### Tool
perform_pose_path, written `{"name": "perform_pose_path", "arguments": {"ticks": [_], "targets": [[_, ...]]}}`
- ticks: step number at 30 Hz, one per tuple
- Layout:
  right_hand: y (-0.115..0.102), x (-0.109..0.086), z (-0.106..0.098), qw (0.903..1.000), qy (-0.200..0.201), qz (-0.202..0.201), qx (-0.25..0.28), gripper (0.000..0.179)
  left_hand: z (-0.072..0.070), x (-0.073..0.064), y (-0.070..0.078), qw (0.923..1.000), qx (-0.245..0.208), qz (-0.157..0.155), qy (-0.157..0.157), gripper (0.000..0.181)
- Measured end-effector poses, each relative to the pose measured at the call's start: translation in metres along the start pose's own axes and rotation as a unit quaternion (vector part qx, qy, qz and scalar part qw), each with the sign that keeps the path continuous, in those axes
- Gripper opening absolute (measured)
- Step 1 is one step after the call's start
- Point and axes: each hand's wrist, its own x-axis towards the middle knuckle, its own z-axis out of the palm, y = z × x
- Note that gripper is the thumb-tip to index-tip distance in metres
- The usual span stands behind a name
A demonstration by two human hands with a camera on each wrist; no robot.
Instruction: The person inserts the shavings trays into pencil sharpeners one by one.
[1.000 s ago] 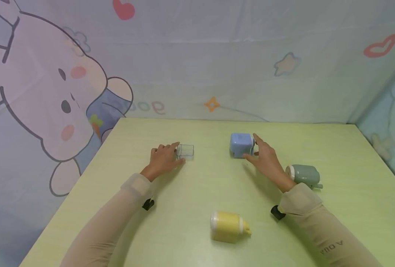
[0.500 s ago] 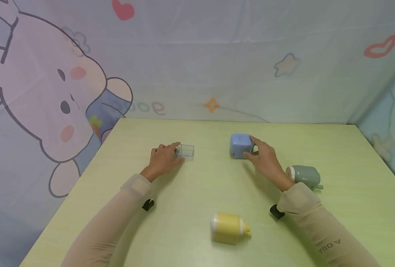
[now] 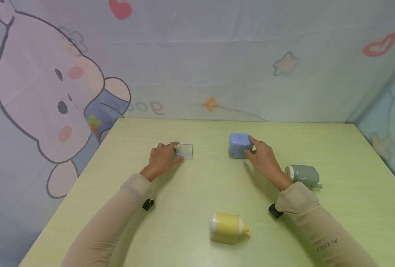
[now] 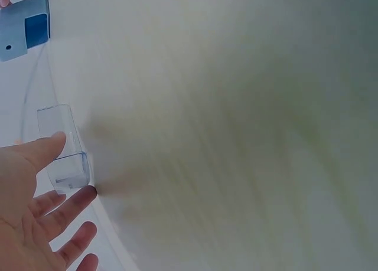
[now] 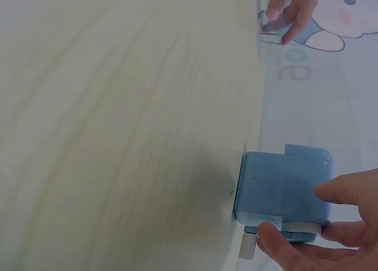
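A blue desktop pencil sharpener (image 3: 239, 145) sits toward the back of the table, right of the middle. My right hand (image 3: 265, 158) grips its right end; thumb and fingers lie on two sides of the body in the right wrist view. A dark rectangular opening shows on the sharpener (image 4: 36, 30) in the left wrist view. To the left, a clear plastic shavings drawer (image 3: 185, 150) rests on the table. My left hand (image 3: 162, 157) holds it at its left end, thumb (image 4: 50, 147) on the near side and index finger opposite.
A green pencil sharpener (image 3: 305, 175) with a crank lies by my right forearm. Nearer the front is a yellow one (image 3: 225, 228), on its side. A printed cloth (image 3: 197, 66) hangs behind the table's back edge.
My right hand's fingers have closed in from around the blue pencil sharpener's right end onto its body. The left hand and the clear shavings drawer stay where they were.
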Motion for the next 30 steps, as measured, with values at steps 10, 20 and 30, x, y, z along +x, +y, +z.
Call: {"name": "perform_pose_path", "arguments": {"ticks": [10,20,30], "targets": [[0.000,0.000,0.001,1.0000,0.006,-0.002,-0.004,0.059,0.004,0.006,0.005,0.9998,-0.013,0.003,0.011,0.064],[0.000,0.001,0.005,0.9999,0.002,0.000,-0.017,0.061,0.007,0.007,0.018,0.9997,-0.016,0.009,0.015,0.063],[-0.001,0.002,0.003,0.9996,-0.005,0.003,-0.029,0.062,0.010,0.011,0.023,0.9998,-0.013,0.008,0.013,0.063]]}}
